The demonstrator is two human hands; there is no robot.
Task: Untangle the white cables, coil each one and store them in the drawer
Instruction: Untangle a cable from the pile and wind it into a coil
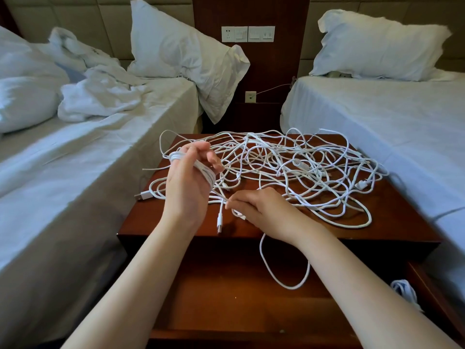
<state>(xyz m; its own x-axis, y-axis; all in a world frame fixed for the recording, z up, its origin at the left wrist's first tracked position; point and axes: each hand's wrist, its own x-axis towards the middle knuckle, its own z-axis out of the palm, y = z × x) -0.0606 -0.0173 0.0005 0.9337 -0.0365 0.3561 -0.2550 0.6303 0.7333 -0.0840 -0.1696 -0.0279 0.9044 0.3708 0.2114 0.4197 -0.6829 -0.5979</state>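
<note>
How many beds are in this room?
2. The left bed has rumpled bedding; the right bed looks smoother. The nightstand stands between them. Others may lie outside the view.

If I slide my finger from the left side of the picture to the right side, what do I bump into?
Messy bed → left hand wrapped in a coil → right hand pinching a cable → tidy bed. The tangle spreads behind both hands, so I left it out.

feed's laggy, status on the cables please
Left hand holds a part-wound coil. Right hand pinches a cable strand. Large cable tangle on nightstand; drawer open, one loop hanging over it.
</note>
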